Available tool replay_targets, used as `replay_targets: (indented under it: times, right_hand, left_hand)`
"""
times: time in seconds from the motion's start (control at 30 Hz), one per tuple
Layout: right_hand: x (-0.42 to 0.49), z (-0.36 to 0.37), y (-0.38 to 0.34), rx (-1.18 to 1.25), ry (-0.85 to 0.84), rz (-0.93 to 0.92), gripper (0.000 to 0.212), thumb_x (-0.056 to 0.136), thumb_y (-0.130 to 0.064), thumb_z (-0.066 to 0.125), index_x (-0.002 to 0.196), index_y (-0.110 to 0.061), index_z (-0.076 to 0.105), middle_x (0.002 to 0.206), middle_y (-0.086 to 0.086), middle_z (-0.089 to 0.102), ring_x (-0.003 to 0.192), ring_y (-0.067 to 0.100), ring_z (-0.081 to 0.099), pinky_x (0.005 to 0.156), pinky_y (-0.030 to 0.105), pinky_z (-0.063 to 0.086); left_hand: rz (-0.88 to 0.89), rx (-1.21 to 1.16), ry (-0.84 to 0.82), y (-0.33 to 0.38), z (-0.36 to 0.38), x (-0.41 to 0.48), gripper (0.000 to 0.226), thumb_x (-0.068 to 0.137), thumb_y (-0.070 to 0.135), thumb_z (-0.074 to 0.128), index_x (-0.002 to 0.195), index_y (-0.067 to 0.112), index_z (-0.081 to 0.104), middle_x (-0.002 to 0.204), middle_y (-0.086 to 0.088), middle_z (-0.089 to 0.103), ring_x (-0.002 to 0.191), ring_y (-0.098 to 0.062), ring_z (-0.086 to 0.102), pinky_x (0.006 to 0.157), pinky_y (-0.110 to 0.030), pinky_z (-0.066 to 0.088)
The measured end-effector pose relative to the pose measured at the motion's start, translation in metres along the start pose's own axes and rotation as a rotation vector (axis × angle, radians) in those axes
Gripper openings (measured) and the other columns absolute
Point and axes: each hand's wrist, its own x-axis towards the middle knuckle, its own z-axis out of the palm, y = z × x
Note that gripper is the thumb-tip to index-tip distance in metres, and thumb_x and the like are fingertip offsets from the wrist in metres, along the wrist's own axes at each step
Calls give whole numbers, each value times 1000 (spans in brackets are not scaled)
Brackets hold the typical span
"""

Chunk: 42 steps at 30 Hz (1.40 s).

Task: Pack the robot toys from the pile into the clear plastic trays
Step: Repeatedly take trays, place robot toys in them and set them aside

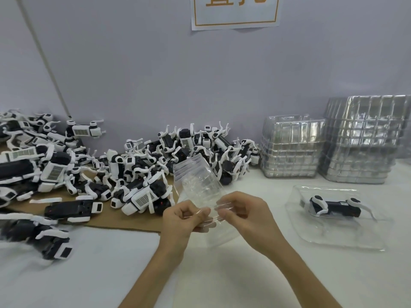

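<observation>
1. A few nested clear trays (pixel 198 178) are held up at frame centre, with the near edge pinched by the left hand (pixel 181 218) and right hand (pixel 246 215), close together.
2. The toy pile (pixel 138 165) is spread across left and centre.
3. One toy (pixel 333 207) is seated in a tray (pixel 347 237) at right.

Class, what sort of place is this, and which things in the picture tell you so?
Probably a toy factory's packing bench: a pile of identical robot toys, stacks of clear plastic trays, and one packed toy lying in a tray.

Left hand (pixel 182 218) and right hand (pixel 246 215), fingers curled.
</observation>
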Motion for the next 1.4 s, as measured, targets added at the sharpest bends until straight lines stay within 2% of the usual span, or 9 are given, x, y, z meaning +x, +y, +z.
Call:
replay_targets:
  times: [0.27, 0.5, 0.6, 0.73, 0.8, 1.0, 1.23, 1.33, 1.4]
  right_hand:
    - [5, -18, 2, -28, -37, 13, 20, 93, -3, 67, 98, -21, 70, 91, -1, 77, 79, 17, 75, 73, 20, 54]
    - [7, -90, 6, 110, 554, -21, 25, 99, -2, 56, 106, -24, 66, 91, 4, 76, 72, 17, 69, 69, 25, 53]
    - [5, -87, 4, 114, 713, -96, 22, 103, -10, 53, 113, -28, 63, 98, -1, 74, 85, 11, 69, 77, 23, 55]
    - [3, -75, -2, -366, 809, -308, 22, 98, -20, 57, 119, -21, 64, 117, -8, 59, 114, 8, 53, 101, 30, 40]
    - [13, -85, -8, -619, 857, -423, 27, 95, -16, 61, 121, -15, 66, 116, -5, 58, 114, 11, 50, 100, 34, 32]
    - [106, -174, -41, -961, 716, -415, 37, 92, -10, 65, 127, -20, 64, 109, 1, 73, 106, 25, 62, 97, 33, 26]
    - [214, -250, -32, -1322, 466, -13, 45, 99, -18, 55, 143, -29, 54, 146, 5, 55, 139, 28, 39, 116, 48, 19]
    - [214, -244, -29, -1250, 563, 65, 50, 96, -12, 51, 145, -24, 51, 152, 8, 47, 142, 30, 35, 118, 49, 19]
    - [200, -212, -35, -905, 691, -16, 49, 94, -6, 50, 141, -19, 54, 141, 7, 56, 132, 27, 47, 117, 48, 30]
  left_hand:
    - [10, 55, -6, -8, -3, 4, 34, 58, 32, 85, 49, 19, 55, 54, -15, 62, 52, -31, 69, 46, -28, 51]
    - [-118, -239, 121, 5, -51, 17, 11, 78, 21, 68, 82, 12, 64, 67, -5, 70, 53, -15, 68, 44, -23, 53]
    - [-201, -525, 85, 5, -53, 22, 26, 81, 12, 58, 106, 11, 65, 84, -4, 76, 69, -17, 74, 66, -31, 63]
    - [-278, -657, -2, 5, -46, 16, 25, 83, 9, 56, 91, 16, 78, 92, -5, 76, 77, -24, 75, 72, -36, 63]
    - [-302, -677, -17, 6, -43, 15, 22, 84, 10, 55, 86, 15, 76, 87, -6, 75, 74, -25, 74, 72, -38, 63]
    - [-298, -633, 144, 1, -39, 13, 15, 82, 11, 44, 75, 13, 57, 58, -3, 58, 48, -20, 57, 51, -28, 56]
    - [-302, -684, 157, -3, -29, 8, 16, 71, 16, 48, 59, 15, 59, 58, -4, 46, 43, -20, 44, 43, -26, 48]
    - [-338, -691, 152, -5, -27, 7, 11, 72, 17, 47, 63, 14, 53, 59, -4, 41, 43, -20, 39, 43, -27, 46]
    - [-343, -684, 168, -5, -24, 6, 7, 71, 17, 48, 66, 13, 51, 59, -3, 43, 44, -20, 39, 46, -27, 46]
